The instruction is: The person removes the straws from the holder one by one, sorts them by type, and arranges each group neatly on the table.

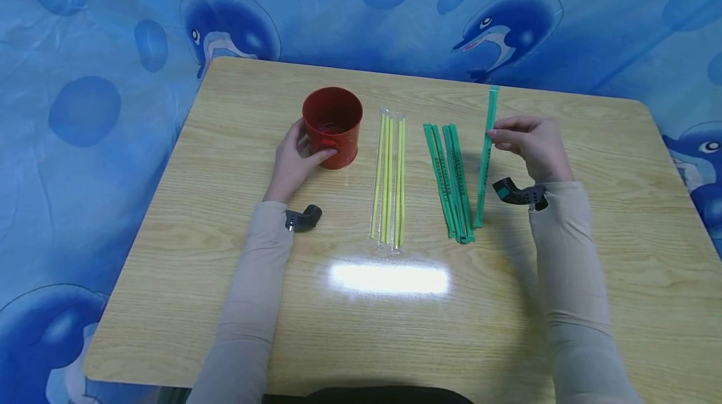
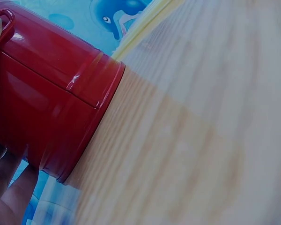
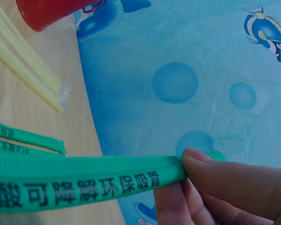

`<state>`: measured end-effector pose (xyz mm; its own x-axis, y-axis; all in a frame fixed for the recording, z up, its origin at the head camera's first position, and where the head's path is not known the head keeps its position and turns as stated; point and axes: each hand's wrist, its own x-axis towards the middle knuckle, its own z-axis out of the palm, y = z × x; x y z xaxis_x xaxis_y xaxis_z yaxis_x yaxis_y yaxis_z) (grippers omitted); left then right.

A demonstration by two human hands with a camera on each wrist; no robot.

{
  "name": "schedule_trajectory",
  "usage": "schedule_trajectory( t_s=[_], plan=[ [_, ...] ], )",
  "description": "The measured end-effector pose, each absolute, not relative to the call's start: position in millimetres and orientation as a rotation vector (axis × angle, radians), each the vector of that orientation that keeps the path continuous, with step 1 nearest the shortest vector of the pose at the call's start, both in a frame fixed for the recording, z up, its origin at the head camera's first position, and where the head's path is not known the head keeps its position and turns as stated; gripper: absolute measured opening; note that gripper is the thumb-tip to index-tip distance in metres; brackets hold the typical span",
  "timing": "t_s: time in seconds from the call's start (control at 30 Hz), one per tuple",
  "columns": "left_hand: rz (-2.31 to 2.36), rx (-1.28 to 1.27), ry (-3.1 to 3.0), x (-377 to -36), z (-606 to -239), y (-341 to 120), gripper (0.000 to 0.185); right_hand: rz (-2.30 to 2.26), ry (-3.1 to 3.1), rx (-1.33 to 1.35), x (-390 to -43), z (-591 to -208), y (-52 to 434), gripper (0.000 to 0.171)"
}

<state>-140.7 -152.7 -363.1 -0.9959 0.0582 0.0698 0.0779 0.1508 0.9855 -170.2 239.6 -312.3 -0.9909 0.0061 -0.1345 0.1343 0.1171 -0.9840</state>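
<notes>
My left hand grips a red metal cup from its left side, the thumb by the small handle and the other fingers round the wall. The left wrist view shows the cup's base close to the wooden surface; whether it touches is hard to tell. Between thumb and fingers my right hand pinches a green paper-wrapped straw near its upper part. Dark printed characters run along the wrapper in the right wrist view. Just left of it lie several more green wrapped straws.
Several yellow straws in clear wrapping lie between the cup and the green straws. The wooden table reflects a bright light near its front. Behind it hangs a blue dolphin-patterned sheet.
</notes>
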Motion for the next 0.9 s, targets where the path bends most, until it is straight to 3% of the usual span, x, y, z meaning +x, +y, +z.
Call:
schedule_trajectory(
  t_s=[0.9],
  plan=[
    [-2.017, -0.142, -2.385, -141.5, -364.6, -152.0, 0.075, -1.562, 2.393, 0.214, -181.7, -355.6, 253.8, 0.004]
  ],
)
